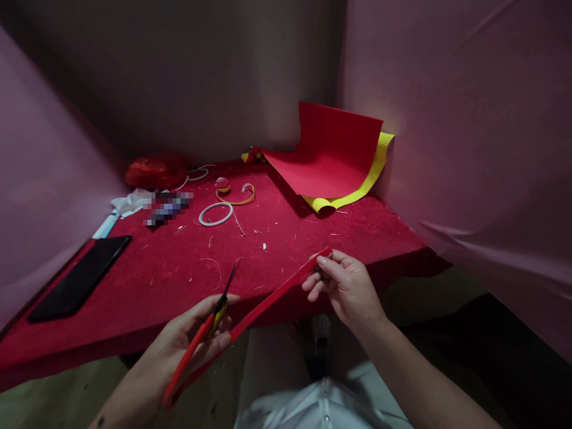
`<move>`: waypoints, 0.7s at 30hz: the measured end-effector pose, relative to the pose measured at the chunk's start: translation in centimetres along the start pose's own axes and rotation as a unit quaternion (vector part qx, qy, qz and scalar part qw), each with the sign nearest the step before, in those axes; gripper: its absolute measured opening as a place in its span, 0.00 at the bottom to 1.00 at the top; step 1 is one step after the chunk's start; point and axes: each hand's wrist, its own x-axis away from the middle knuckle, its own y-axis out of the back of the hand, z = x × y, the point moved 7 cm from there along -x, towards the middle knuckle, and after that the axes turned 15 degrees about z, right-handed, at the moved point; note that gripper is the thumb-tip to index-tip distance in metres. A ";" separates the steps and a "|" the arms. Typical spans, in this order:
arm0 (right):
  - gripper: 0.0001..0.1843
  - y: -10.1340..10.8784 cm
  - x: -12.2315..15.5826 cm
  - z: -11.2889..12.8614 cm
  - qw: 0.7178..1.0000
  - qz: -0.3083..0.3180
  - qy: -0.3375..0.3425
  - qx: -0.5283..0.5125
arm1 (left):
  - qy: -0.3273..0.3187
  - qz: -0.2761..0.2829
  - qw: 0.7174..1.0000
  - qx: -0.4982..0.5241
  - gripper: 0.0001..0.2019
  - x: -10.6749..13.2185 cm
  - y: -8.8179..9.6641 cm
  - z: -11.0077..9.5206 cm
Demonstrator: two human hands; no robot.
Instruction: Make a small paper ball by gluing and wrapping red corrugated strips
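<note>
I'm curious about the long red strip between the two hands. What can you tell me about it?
The red strip is long, narrow and finely ridged, and looks like corrugated paper or card. It is nearly straight, slanting down from the right hand, which pinches its upper end, to the left hand, which holds it lower down beside the scissors. In the view it crosses the front edge of the red-covered table. Whether it continues past the left hand is hard to tell.

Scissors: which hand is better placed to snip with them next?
Probably the left hand: the scissors lie in it, while the right hand pinches one end of the red corrugated strip.
</note>
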 end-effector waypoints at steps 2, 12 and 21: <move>0.10 -0.1 0.0 0.0 1.000 -0.002 0.003 -0.003 | 0.005 0.007 1.000 0.002 0.25 0.0 -0.1 0.1; 0.11 -0.4 0.1 0.4 1.000 0.002 0.009 -0.027 | 0.000 0.000 1.000 -0.009 0.24 -0.1 -0.1 -0.2; 0.09 -0.6 0.3 -0.1 1.000 0.025 -0.010 -0.008 | -0.004 0.009 1.000 0.003 0.23 -0.2 -0.2 -0.4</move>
